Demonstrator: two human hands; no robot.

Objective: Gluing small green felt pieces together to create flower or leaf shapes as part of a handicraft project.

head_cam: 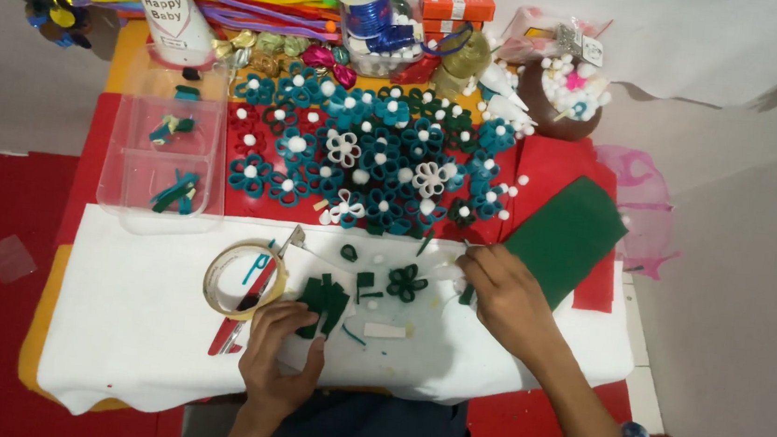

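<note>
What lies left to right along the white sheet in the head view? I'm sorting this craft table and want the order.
Roll of clear tape → left hand on dark green felt strips → dark green looped felt flower → right hand → large dark green felt sheet.

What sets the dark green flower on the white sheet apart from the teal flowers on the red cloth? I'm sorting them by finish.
The dark green flower has no white ball at its centre; the teal flowers each carry one. The dark green flower lies alone on the white sheet, near the right hand; the teal flowers crowd together on the red cloth. Both are looped-petal shapes.
</note>
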